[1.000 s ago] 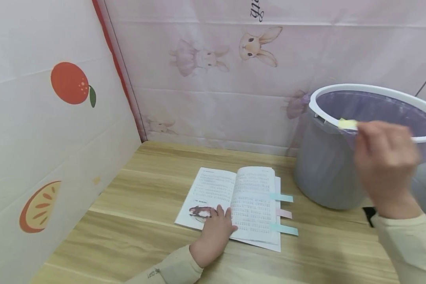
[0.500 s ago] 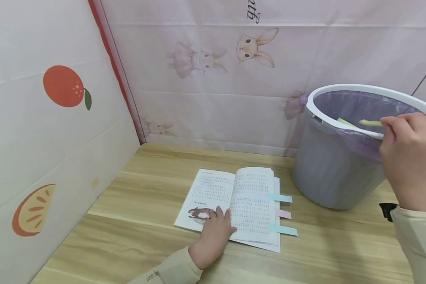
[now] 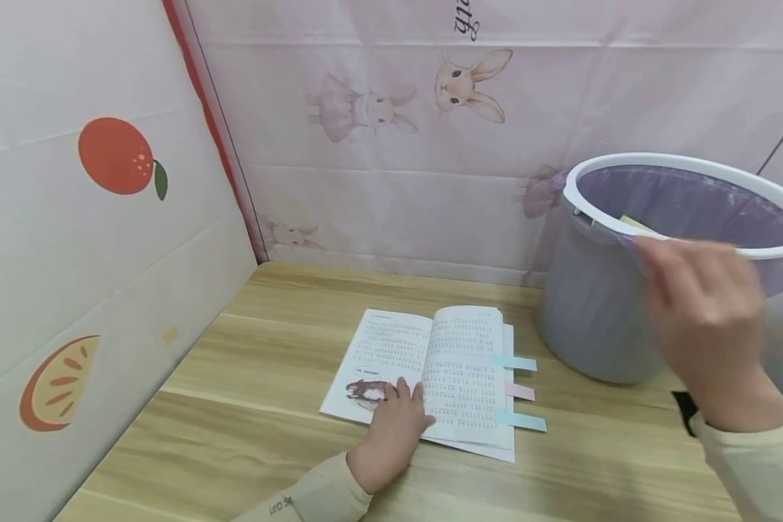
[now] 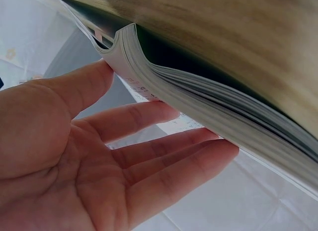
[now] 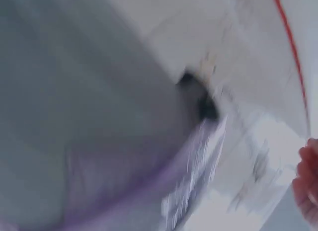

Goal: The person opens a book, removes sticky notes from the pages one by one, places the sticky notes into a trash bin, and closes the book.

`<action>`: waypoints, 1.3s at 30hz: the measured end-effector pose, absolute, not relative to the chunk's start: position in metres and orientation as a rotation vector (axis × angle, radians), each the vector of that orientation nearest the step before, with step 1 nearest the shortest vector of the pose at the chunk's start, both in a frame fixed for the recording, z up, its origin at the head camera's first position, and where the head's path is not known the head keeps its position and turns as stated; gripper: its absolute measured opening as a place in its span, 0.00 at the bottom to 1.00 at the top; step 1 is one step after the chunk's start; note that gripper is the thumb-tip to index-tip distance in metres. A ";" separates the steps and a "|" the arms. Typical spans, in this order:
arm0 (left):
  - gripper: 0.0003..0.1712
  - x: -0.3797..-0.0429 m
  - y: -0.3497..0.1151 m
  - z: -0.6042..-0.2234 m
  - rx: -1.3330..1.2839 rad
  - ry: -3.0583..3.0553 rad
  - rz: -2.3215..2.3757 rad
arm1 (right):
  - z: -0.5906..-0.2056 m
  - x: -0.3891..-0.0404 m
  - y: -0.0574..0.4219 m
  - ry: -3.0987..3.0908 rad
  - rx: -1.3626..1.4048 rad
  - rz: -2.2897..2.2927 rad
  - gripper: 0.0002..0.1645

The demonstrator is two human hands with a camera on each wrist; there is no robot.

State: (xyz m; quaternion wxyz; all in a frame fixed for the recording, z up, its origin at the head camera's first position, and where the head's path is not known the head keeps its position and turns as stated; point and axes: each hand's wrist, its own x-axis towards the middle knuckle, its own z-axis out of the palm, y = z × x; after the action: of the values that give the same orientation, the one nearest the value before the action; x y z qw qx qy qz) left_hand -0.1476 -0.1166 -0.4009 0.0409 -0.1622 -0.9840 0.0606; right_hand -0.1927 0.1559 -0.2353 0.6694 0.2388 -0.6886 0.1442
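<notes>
An open book (image 3: 466, 384) lies on the wooden tabletop, one page bearing a picture of a brown animal. Blue sticky tabs (image 3: 522, 420) and a pink sticky tab (image 3: 524, 392) stick out past its right edge. My left hand (image 3: 396, 433) rests on the lower part of the book by the fold; the left wrist view has its extended fingers (image 4: 169, 186) against the pages. My right hand (image 3: 707, 312), blurred and loosely curled, is in front of the bin's near rim, with nothing visible in its fingers. Inside that rim shows a yellow strip (image 3: 634, 222).
The grey bin (image 3: 594, 304) has a white rim (image 3: 685, 161) and a purple liner bag (image 3: 698, 192). It stands at the right, by the pink rabbit-print backdrop (image 3: 378, 217). A white panel with fruit prints (image 3: 114, 156) borders the left side of the wooden tabletop (image 3: 235, 413).
My right hand reached right over the bin with a yellow strip, then came back left and down; the strip no longer shows in its fingers. My left hand stayed on the book.
</notes>
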 end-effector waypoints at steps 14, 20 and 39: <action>0.33 -0.146 -0.116 -0.403 -0.484 -2.946 0.192 | -0.375 -0.219 0.136 -2.258 1.177 0.122 0.09; 0.33 -0.147 -0.115 -0.403 -0.475 -2.986 0.190 | -0.399 -0.226 0.134 -2.442 1.095 -0.048 0.15; 0.33 -0.146 -0.117 -0.406 -0.481 -2.886 0.261 | -0.402 -0.233 0.130 -2.530 0.992 -0.060 0.14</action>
State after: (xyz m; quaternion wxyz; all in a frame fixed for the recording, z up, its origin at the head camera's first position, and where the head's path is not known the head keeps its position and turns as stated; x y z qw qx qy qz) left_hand -0.1464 -0.1167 -0.4057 0.1021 -0.1630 -0.9773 0.0883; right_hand -0.2331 0.1299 -0.4018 0.2104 0.3567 -0.9099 -0.0216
